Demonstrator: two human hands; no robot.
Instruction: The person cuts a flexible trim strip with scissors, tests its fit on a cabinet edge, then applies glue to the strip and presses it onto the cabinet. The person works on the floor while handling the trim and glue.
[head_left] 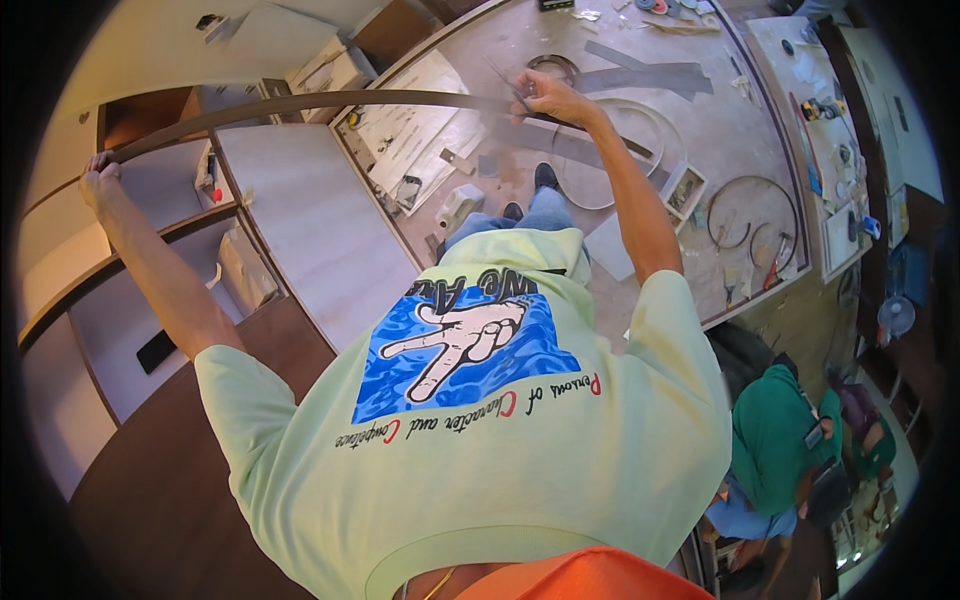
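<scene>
My left hand grips one end of a long, dark edging strip at the far left, above open cabinet shelves. The strip stretches across to my raised right hand, whose fingers are closed on a pair of scissors with the blades pointing up and left. The strip passes behind or beside those fingers; I cannot tell whether they also hold it. Below that hand are my shoe and jeans, over a dusty, pale surface with scattered offcuts.
The pale surface holds dark strips, coiled bands and a small box. A white panel adjoins the shelves. A side bench carries tools. People in green are at the lower right.
</scene>
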